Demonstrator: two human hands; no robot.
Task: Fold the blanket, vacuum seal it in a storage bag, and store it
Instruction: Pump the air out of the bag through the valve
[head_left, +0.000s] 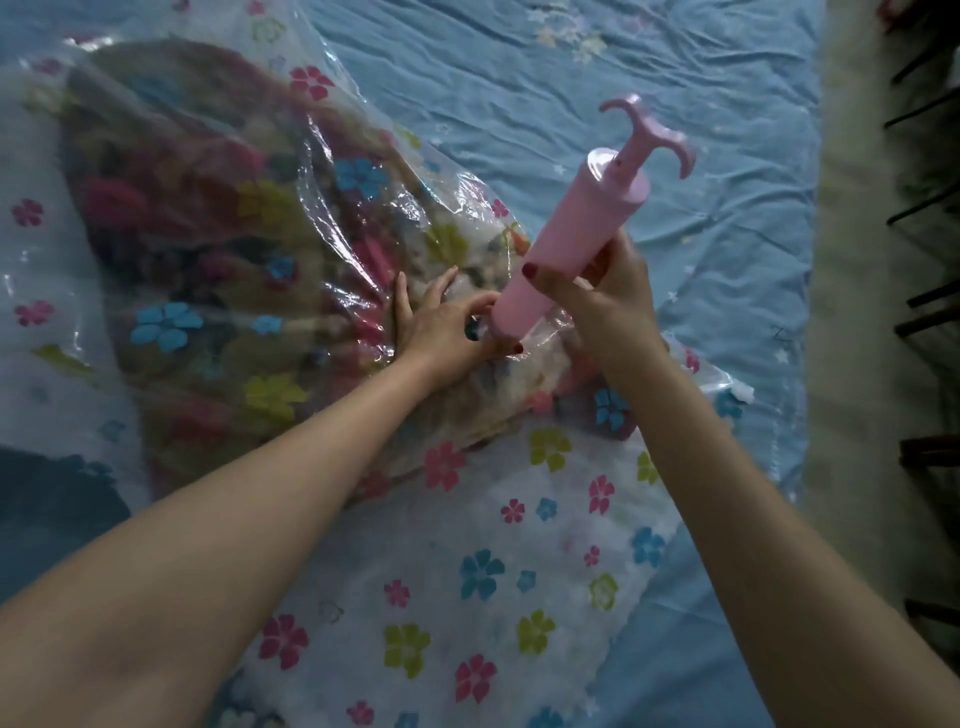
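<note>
We're looking down at the bed (649, 119), its blue sheet wrinkled, and lying across it is the clear storage bag (363, 545) printed with bright flowers. The folded blanket (208, 218) is already inside, bulging in the far half of the bag, so we'd say the folding and bagging are done and the air-pulling is the step in hand.

Our right hand (608, 291) is wrapped around the barrel of the pink pump (566, 244), which stands tilted with its nozzle down on the bag and its plunger handle up and untouched. Our left hand (441, 322) rests on the plastic just beside the nozzle, thumb and forefinger curled in at the pump's tip, the other fingers spread flat. Whether it pinches the valve there we can't quite tell; the valve itself is hidden.

The bag looks thin and slick, likely to slide and crinkle, so steadying it right at the valve seems wise. The blanket should be soft and squashy, light enough, giving way as air leaves. The pump is rigid, best gripped low.
</note>
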